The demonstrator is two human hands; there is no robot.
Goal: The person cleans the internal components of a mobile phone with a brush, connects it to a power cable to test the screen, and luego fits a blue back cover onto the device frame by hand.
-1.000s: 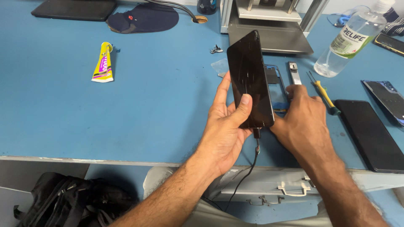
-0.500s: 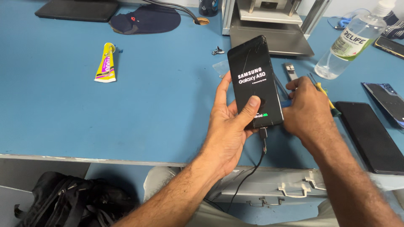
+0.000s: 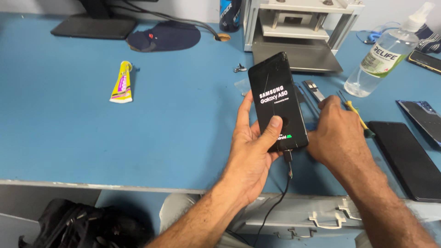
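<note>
The right hand (image 3: pixel 337 135) is hiding its fingertips behind the phone (image 3: pixel 277 101), while the black slab (image 3: pixel 408 158) at four o'clock is running off the edge.

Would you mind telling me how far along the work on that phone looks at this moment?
Done: the phone has a cable plugged into its bottom, and its cracked screen is lit with a startup logo. In hand: the left hand holds it upright, thumb on the lower screen; the right hand rests on the blue table beside it. Left: the logo screen is all that shows so far, and the yellow-handled screwdriver lies unused.
</note>
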